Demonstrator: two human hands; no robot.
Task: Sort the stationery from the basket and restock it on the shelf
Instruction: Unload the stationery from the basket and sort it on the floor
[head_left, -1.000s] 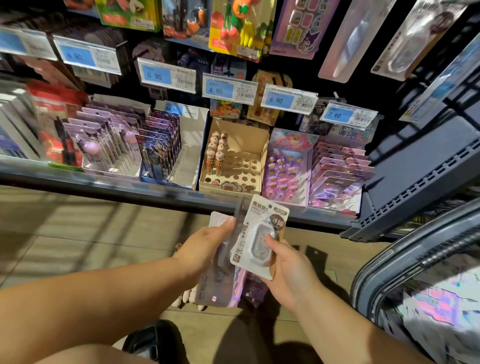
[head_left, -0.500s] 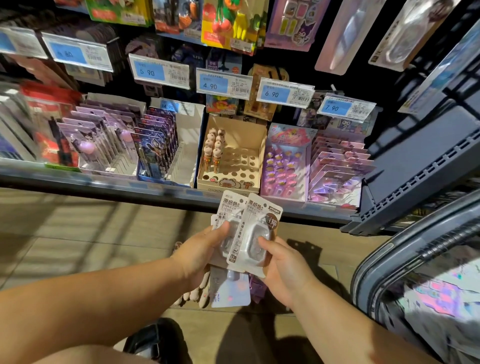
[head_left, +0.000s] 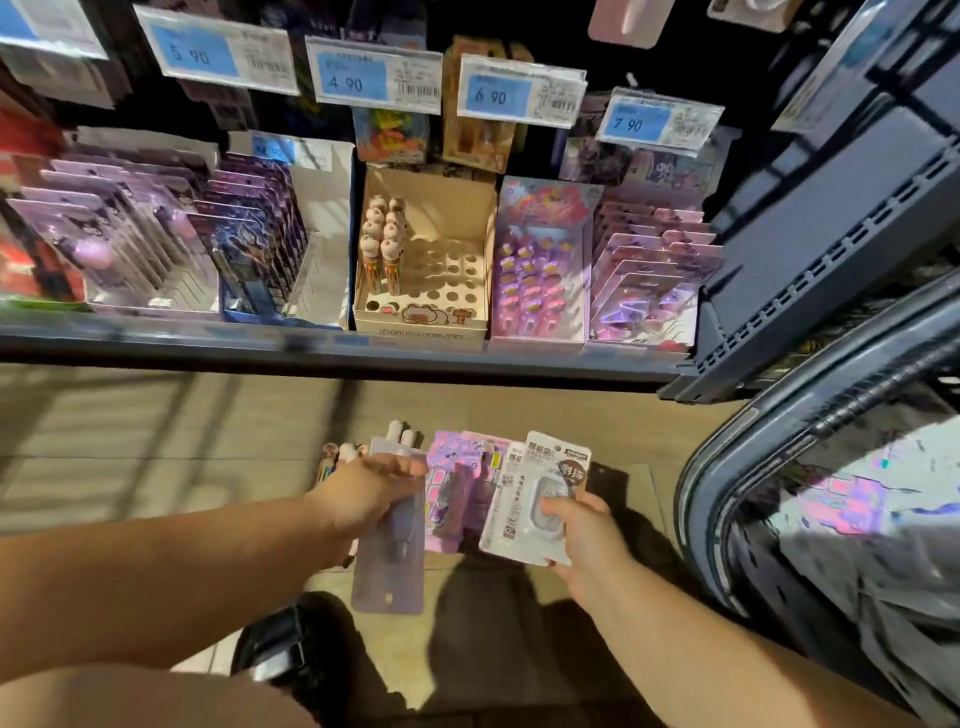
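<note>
Head view: sorting step, nothing shelved yet. Right hand pinches white blister packs, glossy, stiff card; left hand grips a long lilac carded pack, low over the floor pile. Basket near right. Next — match each pack to its tray on the shelf.

Price tags along the shelf rail, upper frame, 10 to 1 o'clock: "5.90" tag, "4.90" tag, "6.90" tag, "7.90" tag. Pen display box, front edge print blurred. Carded pack at 5 o'clock: print unreadable.
</note>
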